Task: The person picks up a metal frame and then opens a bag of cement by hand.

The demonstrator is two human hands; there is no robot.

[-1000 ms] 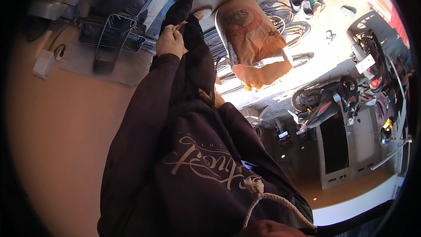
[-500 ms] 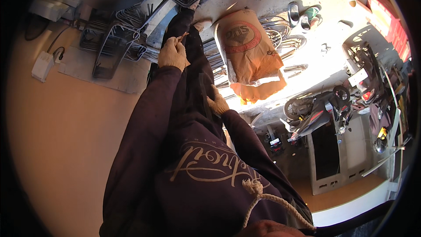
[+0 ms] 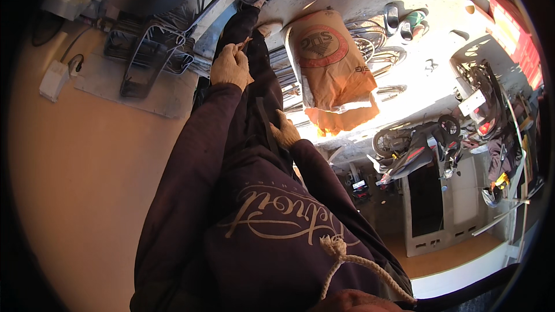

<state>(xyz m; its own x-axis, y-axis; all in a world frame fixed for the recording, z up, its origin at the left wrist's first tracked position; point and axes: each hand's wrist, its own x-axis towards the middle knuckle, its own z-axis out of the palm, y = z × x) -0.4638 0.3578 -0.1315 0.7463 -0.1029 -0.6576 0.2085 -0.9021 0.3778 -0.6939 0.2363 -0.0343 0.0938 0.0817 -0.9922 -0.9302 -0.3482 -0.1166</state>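
My left hand (image 3: 230, 68), in a cream knitted work glove, is closed over my dark-trousered leg. A thin reddish-brown piece (image 3: 243, 43) sticks out past its fingertips; its exact kind is too small to make out. Lower down, my right hand (image 3: 285, 131), gloved alike, rests beside my thigh against a dark narrow strip (image 3: 266, 118). Its fingers are partly hidden, so whether it grips the strip does not show. To the right of my legs lies a large brown paper sack (image 3: 332, 63) with a round red print, lit by the sun.
Bent steel rod frames (image 3: 153, 52) are piled at the far left, by a white box with a cable (image 3: 53, 81). Coiled rods (image 3: 376, 40) lie behind the sack. Shoes (image 3: 404, 22), a motorbike (image 3: 413, 153) and red crates (image 3: 514, 34) stand on the right.
The view has shifted slightly. My left hand has tilted a little, still closed on the thin reddish-brown piece. My right hand stays at about the same place by my thigh.
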